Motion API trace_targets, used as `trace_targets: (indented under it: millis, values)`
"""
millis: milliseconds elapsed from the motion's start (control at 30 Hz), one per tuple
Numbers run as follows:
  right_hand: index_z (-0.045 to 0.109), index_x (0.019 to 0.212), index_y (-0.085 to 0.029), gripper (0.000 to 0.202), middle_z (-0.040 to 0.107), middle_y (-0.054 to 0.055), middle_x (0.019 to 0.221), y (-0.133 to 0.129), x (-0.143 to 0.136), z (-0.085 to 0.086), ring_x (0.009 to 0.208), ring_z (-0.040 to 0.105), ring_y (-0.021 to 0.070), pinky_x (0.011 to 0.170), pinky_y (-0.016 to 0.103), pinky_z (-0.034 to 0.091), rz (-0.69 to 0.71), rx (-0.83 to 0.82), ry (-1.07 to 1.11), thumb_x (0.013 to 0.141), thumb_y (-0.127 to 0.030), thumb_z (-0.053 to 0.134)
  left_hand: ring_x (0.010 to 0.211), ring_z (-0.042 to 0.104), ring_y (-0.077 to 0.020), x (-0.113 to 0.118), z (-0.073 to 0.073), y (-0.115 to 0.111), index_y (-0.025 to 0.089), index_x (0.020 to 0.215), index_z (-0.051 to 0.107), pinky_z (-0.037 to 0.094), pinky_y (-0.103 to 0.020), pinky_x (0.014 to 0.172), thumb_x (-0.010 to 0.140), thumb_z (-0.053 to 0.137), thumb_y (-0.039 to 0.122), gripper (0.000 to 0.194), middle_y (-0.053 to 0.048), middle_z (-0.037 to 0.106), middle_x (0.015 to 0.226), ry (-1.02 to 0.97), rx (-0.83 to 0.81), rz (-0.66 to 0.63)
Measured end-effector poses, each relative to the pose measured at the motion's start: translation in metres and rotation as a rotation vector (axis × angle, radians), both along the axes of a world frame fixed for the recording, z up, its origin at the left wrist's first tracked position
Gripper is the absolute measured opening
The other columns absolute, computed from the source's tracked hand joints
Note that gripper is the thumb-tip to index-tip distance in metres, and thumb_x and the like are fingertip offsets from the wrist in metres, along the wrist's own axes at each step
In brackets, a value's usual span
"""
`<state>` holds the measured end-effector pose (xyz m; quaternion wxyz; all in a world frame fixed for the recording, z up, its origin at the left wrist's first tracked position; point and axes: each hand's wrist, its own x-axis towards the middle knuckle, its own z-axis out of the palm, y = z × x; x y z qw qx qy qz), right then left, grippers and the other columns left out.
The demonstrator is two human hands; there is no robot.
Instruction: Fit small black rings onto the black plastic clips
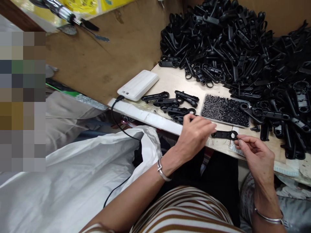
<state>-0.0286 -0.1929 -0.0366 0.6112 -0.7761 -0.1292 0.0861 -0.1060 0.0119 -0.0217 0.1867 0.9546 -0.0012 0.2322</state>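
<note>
A black plastic part with a ring at its right end lies at the table's front edge between my hands. My right hand pinches the ring end with thumb and fingertips. My left hand is at the part's left end, its fingers bent and close together; whatever is between its fingertips is too small to make out. Just behind, a clear tray holds small dark screws or pins. Several similar black parts lie in a small group behind my left hand.
A large heap of black parts fills the back and right. A white power bank with a black cable sits at the left edge. A white sack hangs below left. An electric screwdriver is at the upper left.
</note>
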Motion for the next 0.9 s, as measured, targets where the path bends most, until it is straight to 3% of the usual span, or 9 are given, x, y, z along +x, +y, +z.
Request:
trace_targets:
  millis: [100,233,400,567,733,900]
  values:
    - [0.07,0.088,-0.018,0.022,0.07,0.008,0.098,-0.002,0.0,-0.001,0.079,0.069,0.0195,0.073,0.032,0.061,-0.003,-0.003,-0.011,0.078,-0.036,0.075,0.081,0.056,-0.0169,0.001,0.011,0.009,0.017,0.086,0.067,0.039,-0.033,0.08,0.096,0.046,0.018,0.023,-0.005,0.07,0.086,0.155,0.002,0.054]
    - [0.071,0.088,-0.019,0.021,0.071,0.006,0.094,-0.001,0.0,-0.001,0.076,0.067,0.0175,0.075,0.03,0.058,-0.012,-0.047,-0.048,0.078,-0.036,0.075,0.082,0.057,-0.0188,0.009,0.021,0.01,0.015,0.08,0.065,0.042,-0.029,0.071,0.088,0.048,0.006,0.02,-0.006,0.065,0.083,0.397,0.155,-0.049]
    - [0.07,0.083,-0.019,0.02,0.07,0.004,0.084,-0.003,0.0,0.002,0.063,0.064,0.0145,0.063,0.026,0.057,-0.035,-0.004,-0.015,0.074,-0.034,0.079,0.078,0.064,-0.0206,0.025,0.027,0.007,0.014,0.079,0.063,0.041,-0.026,0.058,0.081,0.048,-0.001,0.021,-0.007,0.065,0.083,0.568,0.222,-0.063]
    - [0.068,0.082,-0.018,0.02,0.07,0.004,0.084,-0.002,0.002,0.002,0.061,0.066,0.0141,0.06,0.025,0.058,-0.02,0.111,0.069,0.072,-0.029,0.081,0.079,0.067,-0.0212,0.032,0.027,0.008,0.015,0.084,0.063,0.044,-0.025,0.06,0.077,0.046,-0.006,0.028,-0.006,0.066,0.083,0.568,0.232,-0.125]
    - [0.064,0.082,-0.018,0.024,0.07,0.003,0.081,0.005,0.002,0.007,0.062,0.067,0.0153,0.059,0.027,0.059,-0.012,0.241,0.143,0.071,-0.029,0.082,0.074,0.067,-0.0213,0.035,0.018,0.013,0.014,0.08,0.064,0.047,-0.026,0.061,0.081,0.047,0.0,0.022,-0.008,0.067,0.079,0.546,0.18,-0.134]
    - [0.067,0.092,-0.022,0.031,0.072,0.007,0.087,-0.01,-0.004,0.01,0.069,0.07,0.0226,0.066,0.039,0.061,-0.058,0.129,0.17,0.071,-0.04,0.08,0.071,0.067,-0.022,0.035,0.024,0.004,0.011,0.077,0.065,0.049,-0.029,0.06,0.083,0.047,0.002,0.021,-0.012,0.067,0.077,0.556,0.067,-0.113]
